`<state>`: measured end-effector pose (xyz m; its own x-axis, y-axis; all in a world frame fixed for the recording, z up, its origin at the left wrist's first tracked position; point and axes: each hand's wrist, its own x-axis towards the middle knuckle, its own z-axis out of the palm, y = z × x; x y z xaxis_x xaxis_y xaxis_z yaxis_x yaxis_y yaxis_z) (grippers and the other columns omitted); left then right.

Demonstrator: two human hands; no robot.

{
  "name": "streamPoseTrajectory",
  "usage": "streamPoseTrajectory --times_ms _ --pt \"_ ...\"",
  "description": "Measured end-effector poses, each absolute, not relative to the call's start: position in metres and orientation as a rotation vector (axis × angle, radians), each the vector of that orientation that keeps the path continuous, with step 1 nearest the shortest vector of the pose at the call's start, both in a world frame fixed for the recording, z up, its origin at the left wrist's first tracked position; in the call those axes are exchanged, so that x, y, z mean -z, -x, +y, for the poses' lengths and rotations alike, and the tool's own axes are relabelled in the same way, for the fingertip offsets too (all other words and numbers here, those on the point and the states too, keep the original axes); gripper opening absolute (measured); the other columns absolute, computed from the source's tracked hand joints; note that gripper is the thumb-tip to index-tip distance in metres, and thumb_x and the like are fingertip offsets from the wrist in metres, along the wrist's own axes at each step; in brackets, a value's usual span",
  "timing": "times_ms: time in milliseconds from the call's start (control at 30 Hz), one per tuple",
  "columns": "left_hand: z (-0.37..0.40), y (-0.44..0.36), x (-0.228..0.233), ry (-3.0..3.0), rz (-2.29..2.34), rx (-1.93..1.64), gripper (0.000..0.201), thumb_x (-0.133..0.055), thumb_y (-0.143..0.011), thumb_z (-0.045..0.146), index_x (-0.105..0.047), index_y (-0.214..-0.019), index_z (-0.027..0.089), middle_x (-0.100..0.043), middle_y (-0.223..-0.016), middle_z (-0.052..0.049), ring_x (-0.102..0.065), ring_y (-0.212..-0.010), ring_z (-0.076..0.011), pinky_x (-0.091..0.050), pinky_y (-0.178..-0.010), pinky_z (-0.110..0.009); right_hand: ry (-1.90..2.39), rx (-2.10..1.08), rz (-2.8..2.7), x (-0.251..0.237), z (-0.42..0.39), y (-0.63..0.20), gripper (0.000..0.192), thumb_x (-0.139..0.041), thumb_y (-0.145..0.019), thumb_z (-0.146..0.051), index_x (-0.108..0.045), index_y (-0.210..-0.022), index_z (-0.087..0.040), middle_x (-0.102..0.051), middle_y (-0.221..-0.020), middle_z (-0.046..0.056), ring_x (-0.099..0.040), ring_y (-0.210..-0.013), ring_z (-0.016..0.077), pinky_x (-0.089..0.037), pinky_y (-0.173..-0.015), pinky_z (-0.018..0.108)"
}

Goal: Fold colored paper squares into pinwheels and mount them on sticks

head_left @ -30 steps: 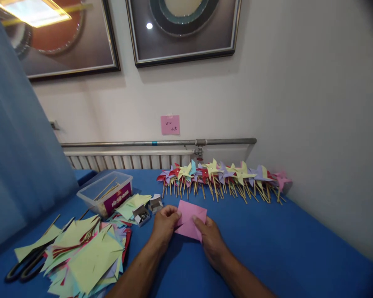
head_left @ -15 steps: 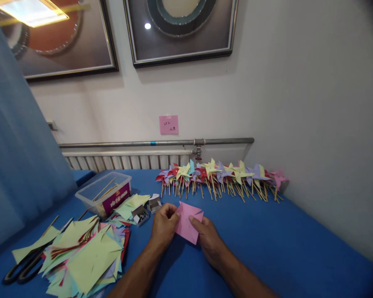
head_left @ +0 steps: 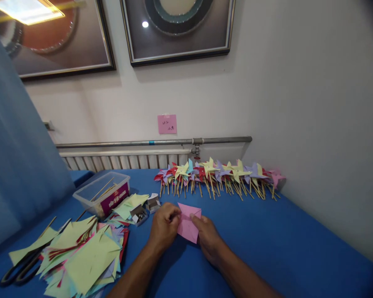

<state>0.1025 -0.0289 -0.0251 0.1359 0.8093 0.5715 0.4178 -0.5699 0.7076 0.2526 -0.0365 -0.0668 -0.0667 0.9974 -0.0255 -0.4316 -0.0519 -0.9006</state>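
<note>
A square of pink paper [head_left: 188,229] with cuts at its corners is held up above the blue tabletop. My right hand [head_left: 209,236] grips its right side, the thumb lying across the front. At the left edge of the square, the fingers of my left hand [head_left: 164,223] are curled in a pinch against the paper; their tips are partly hidden. Just left of that hand stand a small open box of metal pins [head_left: 139,216] and another small open box [head_left: 153,203].
Finished pinwheels [head_left: 209,171] on sticks lie in a row along the back. At left are a clear plastic tub [head_left: 81,193] with sticks, a pile of cut paper squares [head_left: 90,260] and black-handled scissors [head_left: 25,267]. A blue curtain [head_left: 21,145] hangs beside them.
My left thumb has drawn back from the paper's front, and the left fingers have curled at its left edge. My right hand keeps its hold. The view has shifted slightly.
</note>
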Motion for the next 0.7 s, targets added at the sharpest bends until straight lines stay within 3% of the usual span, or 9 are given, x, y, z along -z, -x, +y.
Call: streamPoseTrajectory --times_ms 233,433,700 --pt "-0.0326 -0.0980 0.0249 -2.452 1.190 -1.202 0.028 -0.047 -0.085 0.005 -0.070 -0.087 0.020 -0.068 -0.093 -0.007 -0.063 -0.087 -0.0177 -0.046 -0.078 -0.028 0.889 -1.466 -0.902 0.0687 -0.0339 -0.2529 0.039 -0.071 -0.080 -0.055 -0.070 -0.087 -0.016 -0.072 -0.069 0.007 -0.069 -0.067 0.0228 -0.053 -0.067 0.034" --pt "-0.0326 -0.0966 0.0242 -2.632 1.246 -1.187 0.026 -0.047 -0.091 0.008 -0.070 -0.087 0.019 -0.068 -0.093 -0.008 -0.062 -0.085 -0.0175 -0.044 -0.076 -0.027 0.896 -1.488 -0.922 0.0659 -0.0349 -0.2536 0.041 -0.076 -0.075 -0.054 -0.069 -0.087 -0.016 -0.072 -0.070 0.006 -0.067 -0.065 0.0211 -0.051 -0.066 0.033" --pt "-0.0366 -0.0981 0.0227 -2.737 1.298 -1.085 0.025 -0.048 -0.090 0.009 -0.072 -0.088 0.018 -0.068 -0.095 -0.010 -0.061 -0.087 -0.0209 -0.044 -0.078 -0.032 1.002 -1.345 -0.948 0.0712 -0.0325 -0.2552 0.031 -0.076 -0.071 -0.040 -0.071 -0.089 -0.015 -0.072 -0.070 0.004 -0.063 -0.058 0.0178 -0.048 -0.059 0.029"
